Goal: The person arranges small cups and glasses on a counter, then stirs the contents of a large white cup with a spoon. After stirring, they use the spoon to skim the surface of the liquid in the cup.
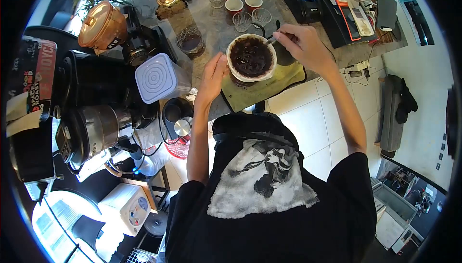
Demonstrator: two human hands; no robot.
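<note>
A white coffee dripper full of dark, wet coffee grounds stands near the counter's front edge, above a green cloth. My left hand is closed at its left side, fingers around what looks like its handle. In a pinch, my right hand holds a spoon at the upper right rim; the spoon's tip is hidden. What supports the dripper is mostly hidden beneath it. A glass of dark liquid stands beyond my left hand.
Two red-and-white cups and several clear glasses stand farther back. To the left are a lidded plastic container, a knobbed black device and a grinder. A black-and-blue printer and a card terminal sit right.
</note>
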